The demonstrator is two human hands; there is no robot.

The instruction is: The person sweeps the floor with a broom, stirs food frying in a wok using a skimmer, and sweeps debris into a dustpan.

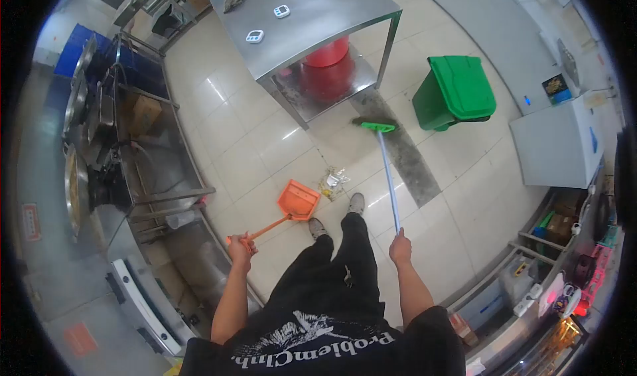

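My left hand (241, 251) is closed around the handle of an orange dustpan (298, 200), whose pan lies on the tiled floor left of my feet. My right hand (401, 249) grips the pale blue handle of a broom (387, 167). The broom's green head (378, 127) rests on the floor near the steel table, on the edge of a dark grey strip. A small heap of debris (334, 181) with shiny wrapper pieces lies between the dustpan and the broom handle, just ahead of my shoes.
A steel table (312, 17) stands ahead, with a red bucket (326, 54) on its lower shelf. The green bin (458, 90) is at the right. Metal racks with pans (76, 183) line the left side; a white cabinet (557, 140) and cluttered shelves stand at the right.
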